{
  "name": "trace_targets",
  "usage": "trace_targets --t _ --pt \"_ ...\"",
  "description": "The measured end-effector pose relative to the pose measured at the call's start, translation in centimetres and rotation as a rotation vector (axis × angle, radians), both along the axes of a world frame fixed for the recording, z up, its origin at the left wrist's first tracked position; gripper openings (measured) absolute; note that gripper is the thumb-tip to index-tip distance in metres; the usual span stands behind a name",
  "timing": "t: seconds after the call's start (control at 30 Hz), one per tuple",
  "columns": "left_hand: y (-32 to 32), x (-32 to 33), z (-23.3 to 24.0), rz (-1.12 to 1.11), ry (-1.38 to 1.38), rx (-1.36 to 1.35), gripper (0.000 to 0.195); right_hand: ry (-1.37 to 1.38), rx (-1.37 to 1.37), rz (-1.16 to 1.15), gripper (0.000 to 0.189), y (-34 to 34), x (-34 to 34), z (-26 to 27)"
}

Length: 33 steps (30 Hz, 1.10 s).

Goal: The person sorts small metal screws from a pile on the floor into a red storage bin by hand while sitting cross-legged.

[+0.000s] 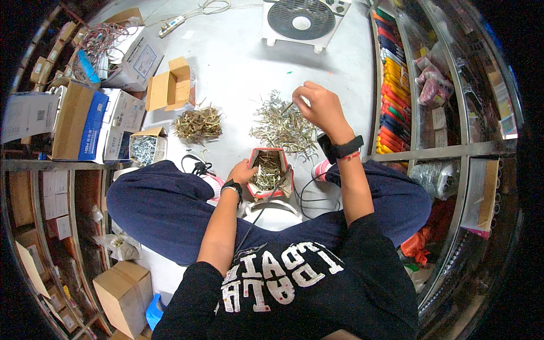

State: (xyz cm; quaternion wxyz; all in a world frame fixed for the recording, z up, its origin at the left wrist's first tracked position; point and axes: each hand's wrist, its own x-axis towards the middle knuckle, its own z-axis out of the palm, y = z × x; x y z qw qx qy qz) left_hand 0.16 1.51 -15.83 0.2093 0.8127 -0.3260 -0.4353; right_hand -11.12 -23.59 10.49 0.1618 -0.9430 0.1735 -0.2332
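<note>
My left hand [242, 173] grips the left wall of a red-edged box [251, 189] between my feet. Inside it lie mixed small metal pieces [268, 170], brownish and silvery. My right hand [319, 104] is raised over the right side of a loose heap of silvery and brass-coloured metal pieces [282, 127]. Thumb and forefinger pinch a thin metal piece [287, 107]. To the left of that heap is a denser pile of brass-coloured pieces [198, 124]. A small carton of silvery metal pieces [143, 149] stands beside my left knee. The exact kind of piece is too small to tell.
An opened cardboard box [170, 87] sits behind the brass pile. Larger cartons [123, 114] line the left shelves. A box fan [301, 23] and a power strip [171, 26] are on the far floor. Stocked metal shelving [425, 152] runs along my right. A black cable [302, 193] passes near my right foot.
</note>
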Motion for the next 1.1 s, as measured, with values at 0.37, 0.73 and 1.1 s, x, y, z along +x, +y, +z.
trace_targets --t 0.37,0.73,1.1 --pt "0.3 0.2 -1.0 -0.009 0.034 0.079 0.052 0.635 0.727 0.671 0.014 1.2 0.6 -10.7" --pt "0.2 -0.3 -0.4 -0.009 -0.044 0.122 0.041 0.338 0.850 0.124 0.018 -2.5 -0.7 -19.7" --pt "-0.1 -0.8 0.0 0.091 -0.038 0.027 0.031 0.545 0.091 -0.165 0.015 -6.0 2.8 -22.2"
